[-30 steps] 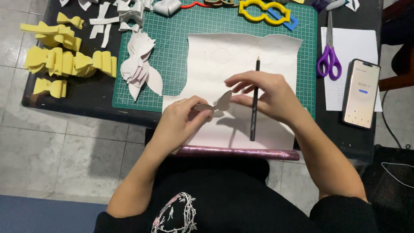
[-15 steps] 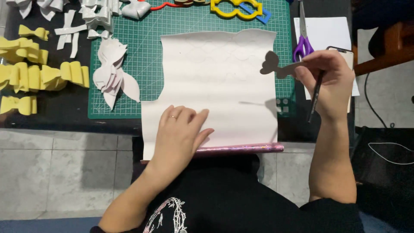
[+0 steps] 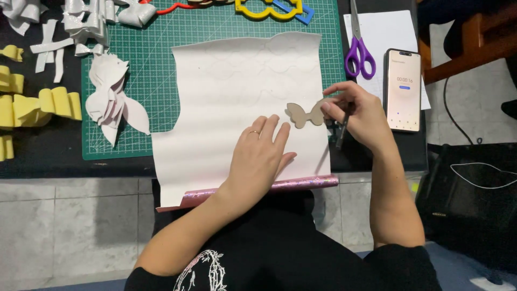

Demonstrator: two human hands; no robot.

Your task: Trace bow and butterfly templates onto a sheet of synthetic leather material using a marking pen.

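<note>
L hand [image 3: 257,156] flat, fingers spread, pressing white sheet [image 3: 231,102] on green cutting mat [image 3: 161,48]. R hand [image 3: 358,116] pinches tan bow-shaped template [image 3: 304,114] at sheet's right edge, w/ dark pencil [image 3: 342,132] tucked in fingers. Scissors [image 3: 360,51], phone [image 3: 404,89] beside on worktop [image 3: 48,156].

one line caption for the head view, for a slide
Left hand flat on white sheet; right hand holds brown butterfly-shaped card template and dark pencil.
</note>
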